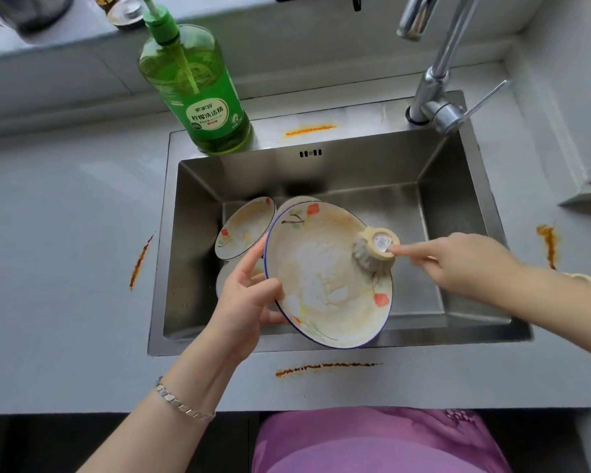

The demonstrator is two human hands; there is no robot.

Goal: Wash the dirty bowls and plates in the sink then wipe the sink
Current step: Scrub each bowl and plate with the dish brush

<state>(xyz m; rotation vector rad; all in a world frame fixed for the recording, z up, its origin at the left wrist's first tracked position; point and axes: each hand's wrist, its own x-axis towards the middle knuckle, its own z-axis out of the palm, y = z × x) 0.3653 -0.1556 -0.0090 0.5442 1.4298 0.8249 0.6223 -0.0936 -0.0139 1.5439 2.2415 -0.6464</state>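
Note:
A large flower-patterned plate [321, 281] with a blue rim, smeared with white foam, is tilted over the steel sink [464, 186]. My left hand [249, 302] grips its left edge. My right hand [458, 264] holds the handle of a round dish brush [374, 250], forefinger stretched along it, and the brush head presses on the plate's upper right. A smaller dirty plate [243, 227] leans in the sink's left corner. Another dish [226, 274] lies under it, mostly hidden.
A green dish-soap pump bottle [198, 93] stands on the sink's back ledge, left. The chrome tap [434, 80] rises at the back right. Orange stains mark the grey counter [65, 268] left, right and in front of the sink, and the back ledge.

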